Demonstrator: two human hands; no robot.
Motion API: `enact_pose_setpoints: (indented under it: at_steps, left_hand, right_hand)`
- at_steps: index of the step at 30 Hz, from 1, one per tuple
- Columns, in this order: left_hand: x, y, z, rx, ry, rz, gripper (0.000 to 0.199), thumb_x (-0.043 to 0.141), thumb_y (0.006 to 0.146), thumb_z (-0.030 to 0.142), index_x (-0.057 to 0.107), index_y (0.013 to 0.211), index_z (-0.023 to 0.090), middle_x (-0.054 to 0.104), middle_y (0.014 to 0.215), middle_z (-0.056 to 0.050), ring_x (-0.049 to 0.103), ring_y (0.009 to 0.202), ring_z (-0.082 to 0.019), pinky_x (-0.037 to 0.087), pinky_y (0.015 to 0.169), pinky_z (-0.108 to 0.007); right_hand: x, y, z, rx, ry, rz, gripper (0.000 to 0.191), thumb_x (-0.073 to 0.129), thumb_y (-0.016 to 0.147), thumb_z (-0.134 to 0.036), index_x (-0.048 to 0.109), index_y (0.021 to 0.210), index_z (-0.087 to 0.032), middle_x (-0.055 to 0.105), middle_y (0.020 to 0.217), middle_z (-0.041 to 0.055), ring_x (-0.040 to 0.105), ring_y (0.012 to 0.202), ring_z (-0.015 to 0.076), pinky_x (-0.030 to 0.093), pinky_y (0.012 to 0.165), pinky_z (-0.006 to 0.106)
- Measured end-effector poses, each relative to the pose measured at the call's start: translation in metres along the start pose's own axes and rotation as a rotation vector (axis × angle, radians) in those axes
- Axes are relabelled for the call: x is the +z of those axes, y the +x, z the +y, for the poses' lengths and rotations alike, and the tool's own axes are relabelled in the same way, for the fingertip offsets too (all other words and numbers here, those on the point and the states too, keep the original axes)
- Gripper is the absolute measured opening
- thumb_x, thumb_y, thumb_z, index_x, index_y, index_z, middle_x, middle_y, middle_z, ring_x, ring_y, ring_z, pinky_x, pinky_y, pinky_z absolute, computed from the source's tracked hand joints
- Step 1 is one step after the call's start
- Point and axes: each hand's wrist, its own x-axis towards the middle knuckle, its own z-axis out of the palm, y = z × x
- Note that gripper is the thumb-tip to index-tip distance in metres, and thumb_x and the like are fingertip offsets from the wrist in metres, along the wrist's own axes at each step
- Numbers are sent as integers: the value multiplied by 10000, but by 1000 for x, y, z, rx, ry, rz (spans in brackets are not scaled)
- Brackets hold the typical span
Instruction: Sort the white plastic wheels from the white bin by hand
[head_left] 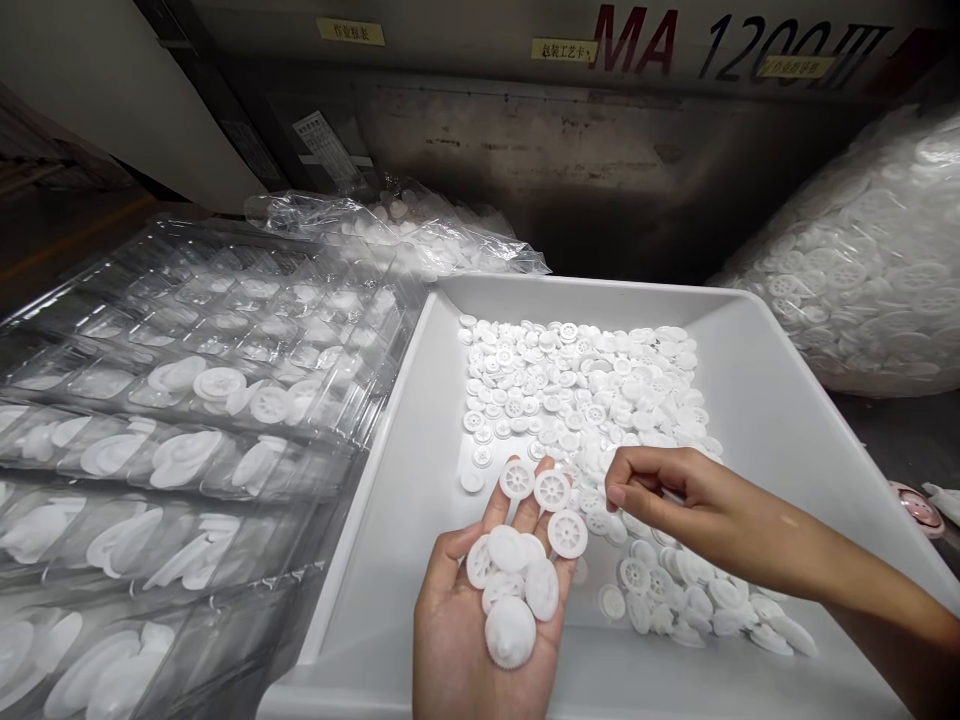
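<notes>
My left hand (457, 630) is palm up over the light grey bin (397, 450), fingers stretched out and tilted upward. Several white plastic gears (511, 632) rest on its palm and fingers, some showing spokes and one a pointed hub. To its right, my right hand (694, 500) hovers above the loose gears (585, 390) in the bin, its fingers curled in and the thumb pressed against them. Whatever it may hold is hidden. The loose gears form a wide heap at the back and a smaller one (697, 600) under my right forearm.
Clear plastic compartment trays (187, 410), stacked at the left, hold white gears. A plastic bag (420, 235) with white parts lies behind the bin. Another bulging bag (885, 260) of gears stands at the right. A machine panel (487, 130) rises at the back.
</notes>
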Motion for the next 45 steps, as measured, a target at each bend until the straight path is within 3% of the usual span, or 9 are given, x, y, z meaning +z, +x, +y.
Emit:
enact_pose_setpoints:
  at_steps: [9, 17, 22, 25, 30, 34, 37, 41, 45]
  left_hand:
    - [-3, -1, 1, -1, 5, -48, 562, 472, 739, 159, 404, 1296, 130, 603, 1191, -199, 543, 1119, -311, 424, 952, -518]
    - [-5, 0, 0, -10, -20, -51, 498, 463, 749, 177, 491, 1245, 156, 634, 1159, -162, 573, 1087, -269, 424, 961, -468]
    - [-8, 0, -1, -24, 23, -76, 462, 471, 750, 197, 546, 1205, 214, 609, 1209, -133, 536, 1135, -260, 415, 963, -443]
    - [-11, -1, -1, -24, 27, -115, 443, 472, 739, 206, 581, 1168, 207, 603, 1213, -137, 528, 1139, -287, 417, 956, -467]
    - [-14, 2, 0, -51, -67, -182, 493, 453, 744, 231, 528, 1227, 165, 582, 1232, -156, 514, 1151, -294, 397, 986, -467]
    - [-14, 6, 1, -73, -107, -198, 562, 438, 736, 222, 446, 1293, 147, 565, 1241, -187, 528, 1136, -290, 405, 974, -486]
    - [-14, 5, 1, -57, -130, -202, 489, 436, 745, 210, 533, 1218, 132, 573, 1224, -195, 534, 1130, -291, 400, 972, -496]
    - [-18, 3, 3, -91, -113, -295, 411, 421, 780, 228, 606, 1142, 172, 566, 1252, -136, 494, 1175, -292, 402, 972, -470]
    - [-23, 2, 7, -176, -87, -398, 449, 397, 796, 236, 540, 1222, 231, 540, 1300, -62, 468, 1208, -250, 468, 892, -339]
  right_hand:
    - [-3, 3, 2, -41, 49, -110, 68, 576, 832, -293, 565, 831, -226, 353, 608, -64, 314, 557, 96, 278, 512, 220]
    - [25, 9, 0, -25, 134, 29, 136, 630, 785, -319, 541, 800, -217, 307, 607, -71, 310, 585, 101, 277, 565, 232]
    - [30, 5, -12, -9, 217, 38, 113, 633, 755, -203, 526, 719, -200, 275, 625, -66, 273, 603, 98, 247, 561, 232]
    - [26, 4, -11, -31, 353, -8, 134, 601, 765, -149, 490, 706, -193, 307, 640, -66, 296, 597, 85, 266, 557, 218]
    - [22, 6, 1, -71, 720, -174, 44, 405, 844, -238, 403, 803, -223, 407, 693, -56, 242, 421, 38, 209, 383, 180]
    - [24, 3, 1, -146, 1003, -238, 129, 377, 827, -202, 499, 868, -196, 527, 883, 14, 376, 464, 25, 313, 410, 158]
    - [26, -1, -1, -121, 1120, -272, 141, 422, 895, -205, 563, 901, -196, 548, 811, -2, 355, 402, -8, 293, 384, 133]
    - [28, -7, -6, -87, 776, -187, 164, 482, 915, -311, 624, 888, -235, 522, 736, -35, 347, 356, -25, 248, 357, 141]
    - [36, -10, -12, -302, 158, 6, 119, 547, 866, -271, 662, 882, -244, 566, 809, 22, 507, 542, 81, 397, 482, 217]
